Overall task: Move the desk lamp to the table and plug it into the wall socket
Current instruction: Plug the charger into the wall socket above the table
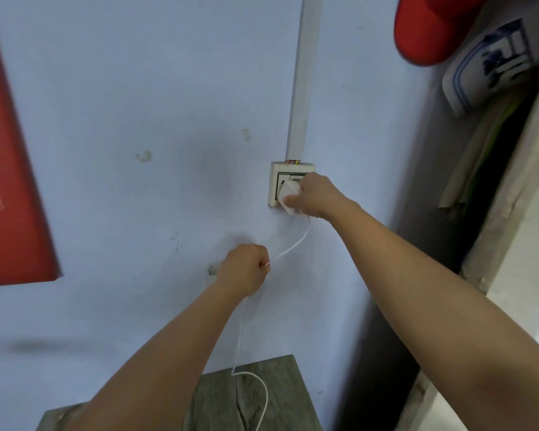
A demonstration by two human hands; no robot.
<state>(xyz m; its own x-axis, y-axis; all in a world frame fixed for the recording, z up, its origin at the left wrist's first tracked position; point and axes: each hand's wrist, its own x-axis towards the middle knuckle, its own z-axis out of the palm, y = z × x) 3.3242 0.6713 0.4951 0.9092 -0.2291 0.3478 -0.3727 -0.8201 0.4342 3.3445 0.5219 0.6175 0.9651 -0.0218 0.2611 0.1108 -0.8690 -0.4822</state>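
A white wall socket [276,185] sits on the pale blue wall below a white cable duct [302,82]. My right hand [316,195] grips a white plug adapter [290,197] pressed against the socket face. A thin white cable [294,244] runs down from the plug to my left hand [245,269], which is closed around it. Below that hand the cable drops onto a grey wooden table [277,396] and curls there. The lamp itself is out of view.
A red panel [10,169] hangs on the wall at left. A red cap [430,29] and a white printed bag [492,63] hang at top right. A dark gap and a pale wall edge [517,231] stand to the right.
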